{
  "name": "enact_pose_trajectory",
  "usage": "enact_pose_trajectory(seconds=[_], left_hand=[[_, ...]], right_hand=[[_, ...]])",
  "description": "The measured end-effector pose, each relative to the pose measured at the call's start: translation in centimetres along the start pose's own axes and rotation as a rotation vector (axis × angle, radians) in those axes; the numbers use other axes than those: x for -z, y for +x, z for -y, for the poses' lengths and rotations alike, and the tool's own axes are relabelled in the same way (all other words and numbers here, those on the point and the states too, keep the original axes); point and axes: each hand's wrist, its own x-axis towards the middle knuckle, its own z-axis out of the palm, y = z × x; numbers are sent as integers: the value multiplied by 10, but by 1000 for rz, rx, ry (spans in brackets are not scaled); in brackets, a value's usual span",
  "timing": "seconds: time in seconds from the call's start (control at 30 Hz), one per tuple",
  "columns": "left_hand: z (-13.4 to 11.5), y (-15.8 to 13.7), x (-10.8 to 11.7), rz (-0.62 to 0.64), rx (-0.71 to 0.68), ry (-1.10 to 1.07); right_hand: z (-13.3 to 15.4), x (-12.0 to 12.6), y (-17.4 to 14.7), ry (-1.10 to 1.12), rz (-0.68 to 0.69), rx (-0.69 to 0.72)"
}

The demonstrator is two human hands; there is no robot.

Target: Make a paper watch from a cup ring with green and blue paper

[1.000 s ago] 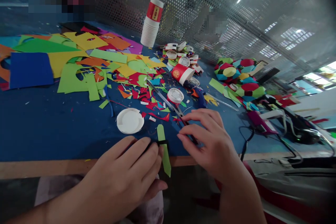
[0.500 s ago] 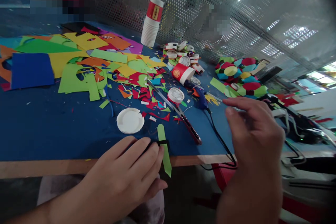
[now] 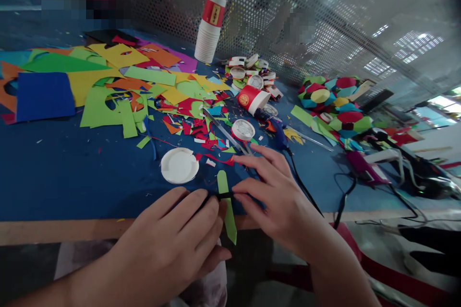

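Note:
Over the table's front edge, my left hand (image 3: 176,235) has its fingers closed round one end of a black paper strip (image 3: 226,195). That strip crosses a light green paper strip (image 3: 231,225) with one rounded and one pointed end. On the other side, my right hand (image 3: 277,196) pinches the black strip's free end between thumb and forefinger, its other fingers spread forward. Beyond the left fingers lies a cut paper-cup base (image 3: 179,166). The right hand covers the handle of a long metal blade (image 3: 224,130), and another cup base (image 3: 243,130) rests near it.
Coloured paper sheets (image 3: 45,96) and scraps spread over the left and middle. A cup stack (image 3: 209,31) stands behind, with a red-and-white cup (image 3: 252,100) on its side. A blue glue gun (image 3: 279,134) trails its cable to the edge. Paper balls (image 3: 319,96) sit at right.
My right hand has come left and down from the right side of the table and now pinches the black strip. My left hand stays in place.

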Motion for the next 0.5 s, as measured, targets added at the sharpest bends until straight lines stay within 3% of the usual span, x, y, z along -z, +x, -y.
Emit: enact_pose_trajectory(seconds=[0.3,0.5], left_hand=[[1,0,-1,2,-5,12],[0,-1,0,18,-26,24]], right_hand=[[10,-2,6,-63,13,92],[-2,2,5,-71,-191,40]])
